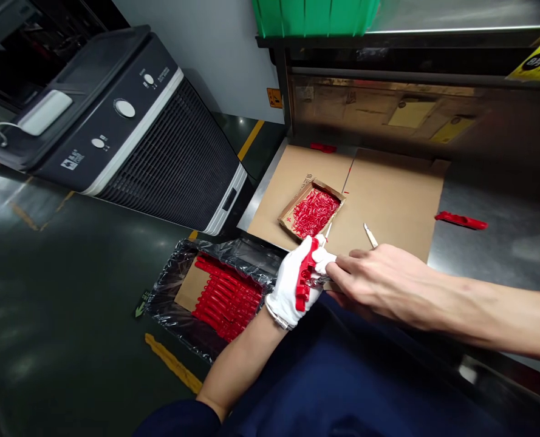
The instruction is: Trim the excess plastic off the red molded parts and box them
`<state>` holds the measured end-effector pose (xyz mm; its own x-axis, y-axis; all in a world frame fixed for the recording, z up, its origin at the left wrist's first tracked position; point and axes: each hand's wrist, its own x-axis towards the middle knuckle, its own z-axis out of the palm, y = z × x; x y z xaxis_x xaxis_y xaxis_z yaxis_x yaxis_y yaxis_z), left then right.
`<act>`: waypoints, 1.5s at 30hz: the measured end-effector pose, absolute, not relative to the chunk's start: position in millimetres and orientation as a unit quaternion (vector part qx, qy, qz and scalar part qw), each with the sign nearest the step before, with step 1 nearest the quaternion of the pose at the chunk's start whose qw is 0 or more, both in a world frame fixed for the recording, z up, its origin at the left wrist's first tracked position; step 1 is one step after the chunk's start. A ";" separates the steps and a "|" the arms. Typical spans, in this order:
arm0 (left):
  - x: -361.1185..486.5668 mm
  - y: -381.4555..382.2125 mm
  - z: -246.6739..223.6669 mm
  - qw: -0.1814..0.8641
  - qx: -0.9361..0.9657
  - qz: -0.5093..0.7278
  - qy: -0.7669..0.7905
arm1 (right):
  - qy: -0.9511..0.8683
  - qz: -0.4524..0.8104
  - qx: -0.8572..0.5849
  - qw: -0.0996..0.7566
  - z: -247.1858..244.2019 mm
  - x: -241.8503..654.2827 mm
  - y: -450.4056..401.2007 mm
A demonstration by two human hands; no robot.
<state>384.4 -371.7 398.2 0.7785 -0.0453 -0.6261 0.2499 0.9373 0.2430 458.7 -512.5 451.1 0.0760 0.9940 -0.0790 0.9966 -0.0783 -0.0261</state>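
Observation:
My left hand (288, 280), in a white glove, is closed around a red plastic part (303, 282) with recesses along its side. Bare and curled, my right hand (365, 276) grips a small metal-tipped tool (317, 281) with a pale handle, its tip against the red part. Its exact kind is partly hidden by the fingers. Just beyond the right knuckles, a slim knife-like tool (370, 235) with a pale handle shows, its lower end behind the hand. A shallow cardboard tray (289, 226) full of small red pieces (315, 212) sits ahead of the left hand.
Brown cardboard (392, 188) covers part of the metal bench (502, 188). Other red parts lie at the right (461, 220) and back (323, 147). Lower left, a black-lined bin (169, 297) holds rows of red parts (226, 297). A dark air cooler (160, 145) stands left.

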 end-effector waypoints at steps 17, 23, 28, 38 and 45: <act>393.8 -371.3 398.7 0.921 0.197 -0.038 0.335 | 0.628 -0.101 0.772 0.008 464.9 470.8 -506.6; 405.0 -366.4 377.7 0.943 0.126 -0.045 0.304 | 0.599 -0.145 0.786 -0.048 454.1 483.0 -511.5; 409.4 -356.5 360.6 0.942 0.053 -0.028 0.331 | 0.417 -0.245 0.854 -0.194 402.9 504.2 -550.4; 438.4 -372.8 367.5 0.935 0.079 -0.146 0.313 | 0.039 -0.065 0.984 -0.164 260.4 615.2 -715.0; 476.2 -402.8 383.0 0.936 0.182 -0.117 0.278 | 0.063 -0.059 0.980 -0.181 249.3 678.2 -768.6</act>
